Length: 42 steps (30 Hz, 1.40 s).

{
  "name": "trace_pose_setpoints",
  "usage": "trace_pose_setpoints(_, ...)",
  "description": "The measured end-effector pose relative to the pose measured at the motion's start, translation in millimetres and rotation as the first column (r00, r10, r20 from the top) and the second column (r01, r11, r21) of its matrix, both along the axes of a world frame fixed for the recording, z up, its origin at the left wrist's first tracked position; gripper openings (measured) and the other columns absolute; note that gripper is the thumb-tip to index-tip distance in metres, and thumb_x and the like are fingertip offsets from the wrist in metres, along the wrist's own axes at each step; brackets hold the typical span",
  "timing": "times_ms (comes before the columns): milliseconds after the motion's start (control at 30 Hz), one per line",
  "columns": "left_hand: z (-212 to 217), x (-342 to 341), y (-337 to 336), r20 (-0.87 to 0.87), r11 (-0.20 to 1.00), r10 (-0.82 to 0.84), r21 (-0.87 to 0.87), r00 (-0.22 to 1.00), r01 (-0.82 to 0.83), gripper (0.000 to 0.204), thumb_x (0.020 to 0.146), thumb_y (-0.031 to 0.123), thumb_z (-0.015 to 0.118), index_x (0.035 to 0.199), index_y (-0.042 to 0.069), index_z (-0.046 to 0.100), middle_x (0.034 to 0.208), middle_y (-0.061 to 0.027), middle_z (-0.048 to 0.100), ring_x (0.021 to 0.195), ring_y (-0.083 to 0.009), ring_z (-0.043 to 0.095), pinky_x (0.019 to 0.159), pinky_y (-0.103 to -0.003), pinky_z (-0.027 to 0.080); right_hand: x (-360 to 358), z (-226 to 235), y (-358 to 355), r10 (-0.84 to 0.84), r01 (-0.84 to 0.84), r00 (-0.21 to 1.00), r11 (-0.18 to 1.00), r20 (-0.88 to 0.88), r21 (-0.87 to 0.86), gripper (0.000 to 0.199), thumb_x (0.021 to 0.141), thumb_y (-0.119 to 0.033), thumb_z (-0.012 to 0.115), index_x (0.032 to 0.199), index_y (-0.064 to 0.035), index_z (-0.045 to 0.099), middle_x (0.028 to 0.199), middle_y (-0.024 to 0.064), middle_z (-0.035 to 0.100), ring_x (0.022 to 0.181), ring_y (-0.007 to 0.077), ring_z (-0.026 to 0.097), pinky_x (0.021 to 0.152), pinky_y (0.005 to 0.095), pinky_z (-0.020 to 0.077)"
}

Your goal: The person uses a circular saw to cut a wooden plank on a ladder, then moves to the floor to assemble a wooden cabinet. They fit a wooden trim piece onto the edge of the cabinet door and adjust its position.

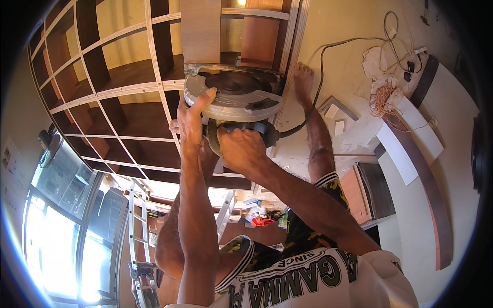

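A grey and black circular saw [236, 109] rests level with a brown board [201, 36] that lies over a wooden grid frame [97, 96]. Around the saw's black rear handle, my right hand [242, 150] is closed. My left hand [191, 121] grips the saw's left side, its thumb on the grey housing; some of its fingers are hidden behind the tool. The blade's lower part and its contact with the wood cannot be seen. From the handle's right end runs a black power cord [322, 66].
My bare right foot [304, 77] stands on the floor beside the frame. Tangled orange string [382, 100] and long board offcuts [436, 205] lie to the right. A ladder [132, 215] stands lower left, near a window [56, 246]. A red cloth [262, 222] lies among clutter behind my arms.
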State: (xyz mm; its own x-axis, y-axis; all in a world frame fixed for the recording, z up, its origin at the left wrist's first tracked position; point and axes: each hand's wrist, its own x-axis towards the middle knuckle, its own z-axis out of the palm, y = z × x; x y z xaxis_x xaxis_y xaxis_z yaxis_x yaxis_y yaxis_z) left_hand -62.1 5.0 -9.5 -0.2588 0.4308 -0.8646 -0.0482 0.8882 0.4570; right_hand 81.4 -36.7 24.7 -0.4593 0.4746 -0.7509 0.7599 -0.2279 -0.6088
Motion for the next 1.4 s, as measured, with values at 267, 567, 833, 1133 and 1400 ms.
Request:
trace_pose_setpoints(267, -8.1, -5.9, -5.2, 0.022, 1.000, 0.019, 0.008, 1.000, -0.019, 0.063, 0.082, 0.042, 0.079, 0.127, 0.000, 0.064, 0.108, -0.0109, 0.066, 0.095, -0.0218, 0.062, 0.085, -0.036, 0.051, 0.3, -1.4, 0.7, -0.006, 0.006, 1.000, 0.999, -0.023, -0.033, 0.025, 0.082, -0.008, 0.067, 0.106, 0.0009, 0.065, 0.080, 0.0254, 0.074, 0.081, 0.0412, 0.077, 0.075, 0.0515, 0.0596)
trace_pose_setpoints(567, -5.8, -4.8, -3.3, 0.020, 1.000, 0.015, 0.008, 1.000, -0.015, 0.061, 0.083, 0.041, 0.079, 0.125, 0.000, 0.064, 0.104, -0.0105, 0.067, 0.092, -0.0215, 0.063, 0.082, -0.035, 0.052, -0.6, -1.6, 1.1, -0.011, 0.010, 1.000, 0.999, -0.024, -0.038, 0.024, 0.083, -0.008, 0.065, 0.105, 0.0007, 0.065, 0.080, 0.0253, 0.074, 0.080, 0.0406, 0.077, 0.075, 0.0511, 0.0595)
trace_pose_setpoints(833, -2.5, -3.5, -0.9, 0.011, 1.000, 0.017, 0.012, 1.000, -0.017, 0.064, 0.084, 0.040, 0.079, 0.129, -0.001, 0.063, 0.108, -0.0114, 0.066, 0.095, -0.0221, 0.063, 0.084, -0.036, 0.052, -0.5, 0.2, 4.2, 0.004, -0.006, 0.999, 0.999, -0.032, -0.041, 0.023, 0.084, -0.007, 0.064, 0.105, 0.0008, 0.065, 0.080, 0.0255, 0.074, 0.081, 0.0406, 0.077, 0.075, 0.0513, 0.0596)
trace_pose_setpoints(1133, -1.3, -3.7, 1.0, -0.013, 1.000, -0.011, 0.007, 1.000, 0.011, 0.070, 0.081, 0.044, 0.079, 0.131, -0.002, 0.063, 0.112, -0.0133, 0.066, 0.099, -0.0241, 0.061, 0.090, -0.037, 0.049, -3.0, 0.0, 5.2, 0.036, -0.036, 0.999, 0.999, 0.003, -0.036, 0.023, 0.083, -0.008, 0.068, 0.106, -0.0015, 0.069, 0.084, 0.0203, 0.077, 0.083, 0.0335, 0.079, 0.075, 0.0460, 0.0610)
trace_pose_setpoints(1400, -3.4, -7.3, -0.2, -0.001, 1.000, -0.010, 0.019, 1.000, 0.010, 0.069, 0.081, 0.044, 0.080, 0.130, -0.002, 0.064, 0.111, -0.0131, 0.066, 0.099, -0.0234, 0.061, 0.089, -0.037, 0.050, -4.3, -2.2, 4.2, 0.014, -0.015, 1.000, 0.999, -0.012, -0.053, 0.023, 0.083, -0.008, 0.065, 0.105, 0.0003, 0.067, 0.082, 0.0244, 0.075, 0.083, 0.0385, 0.078, 0.077, 0.0497, 0.0600)
